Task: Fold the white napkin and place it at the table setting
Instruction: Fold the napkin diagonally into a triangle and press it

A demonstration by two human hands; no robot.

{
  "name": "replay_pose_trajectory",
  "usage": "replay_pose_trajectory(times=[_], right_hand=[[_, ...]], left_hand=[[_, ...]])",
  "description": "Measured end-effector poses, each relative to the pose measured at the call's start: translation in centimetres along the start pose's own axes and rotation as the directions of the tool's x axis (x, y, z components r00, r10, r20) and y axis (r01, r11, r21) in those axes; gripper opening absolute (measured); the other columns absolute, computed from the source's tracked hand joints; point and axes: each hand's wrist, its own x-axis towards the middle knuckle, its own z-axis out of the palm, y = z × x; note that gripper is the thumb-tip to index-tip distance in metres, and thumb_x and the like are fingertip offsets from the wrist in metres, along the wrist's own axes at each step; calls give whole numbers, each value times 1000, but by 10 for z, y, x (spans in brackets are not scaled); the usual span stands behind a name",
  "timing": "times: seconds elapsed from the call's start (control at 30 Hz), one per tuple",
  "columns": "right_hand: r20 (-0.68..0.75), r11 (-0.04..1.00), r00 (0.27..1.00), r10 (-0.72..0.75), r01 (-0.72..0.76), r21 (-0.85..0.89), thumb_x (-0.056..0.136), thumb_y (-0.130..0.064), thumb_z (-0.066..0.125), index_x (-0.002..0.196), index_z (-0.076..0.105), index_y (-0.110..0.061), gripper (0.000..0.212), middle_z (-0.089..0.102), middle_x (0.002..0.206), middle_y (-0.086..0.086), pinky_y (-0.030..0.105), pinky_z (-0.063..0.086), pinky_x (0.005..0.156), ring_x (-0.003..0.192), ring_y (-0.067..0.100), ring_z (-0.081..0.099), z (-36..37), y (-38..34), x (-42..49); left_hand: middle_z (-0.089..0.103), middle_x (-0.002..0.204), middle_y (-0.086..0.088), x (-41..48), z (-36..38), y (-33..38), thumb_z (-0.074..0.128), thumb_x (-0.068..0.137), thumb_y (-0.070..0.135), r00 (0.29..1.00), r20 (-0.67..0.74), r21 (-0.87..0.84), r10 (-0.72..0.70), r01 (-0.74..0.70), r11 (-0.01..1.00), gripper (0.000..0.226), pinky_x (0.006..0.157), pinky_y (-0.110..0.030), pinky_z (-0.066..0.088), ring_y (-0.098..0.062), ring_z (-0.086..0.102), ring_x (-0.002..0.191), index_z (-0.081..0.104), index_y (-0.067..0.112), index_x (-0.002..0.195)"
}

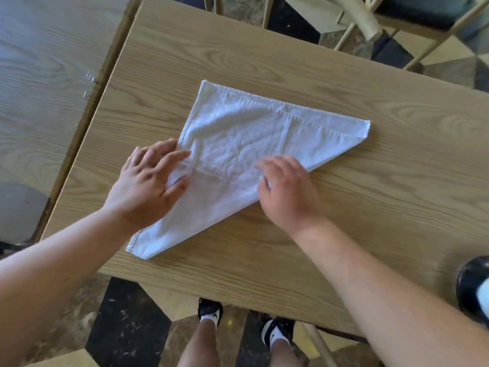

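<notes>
Both forearms reach over the wooden table (pixel 344 221), left hand (pixel 150 186) and right hand (pixel 288 192) pressing flat, unclenched, on the white napkin (pixel 238 139) mid-table; soft, light, limp cloth, likely best pinched at corners.

There is one view, from a wide-angle camera on the person's head, looking steeply down and a little forward over the near edge of a wooden table (pixel 344 234) that fills most of the frame. It sits close enough that both forearms enter from the bottom corners, with the left hand (pixel 148 186) and right hand (pixel 288 192) near the centre on a napkin (pixel 238 139), and the person's shoes (pixel 211 312) show straight below past the table edge. The wide lens bends the edges, taking in a second table (pixel 39 75) at left and chair (pixel 370 19) frames along the top.
</notes>
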Motion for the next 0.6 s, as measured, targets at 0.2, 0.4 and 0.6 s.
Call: replay_pose_trajectory(times=[0.2, 0.4, 0.6], right_hand=[[-193, 832, 827, 528, -549, -82, 88, -23, 65, 128, 65, -6, 44, 65, 125, 24, 46, 45, 102, 116, 45, 60, -68, 119, 51], [-119, 627, 619, 776, -777, 52, 88, -44, 75, 122, 64, -4, 54, 66, 127, 20, 41, 49, 97, 119, 39, 63, -88, 148, 71], [-37, 644, 647, 762, -750, 150, 90, -33, 70, 92, 63, -5, 29, 62, 89, 9, 32, 40, 67, 84, 32, 60, -81, 130, 69]], left_hand=[[25, 175, -6, -11, 15, 1, 41, 98, 68, 999, -16, 117, 46, -44, 992, 66, 133, -50, 8, -25, 17, 164, 46, 39, 156], [27, 174, -9, -11, 16, 2, 43, 98, 63, 997, -50, 124, 64, -57, 991, 63, 133, -52, 9, -29, 20, 162, 48, 37, 155], [28, 174, -9, -11, 18, 0, 44, 98, 61, 996, -59, 112, 64, -57, 992, 62, 133, -52, 9, -29, 20, 162, 48, 38, 155]])
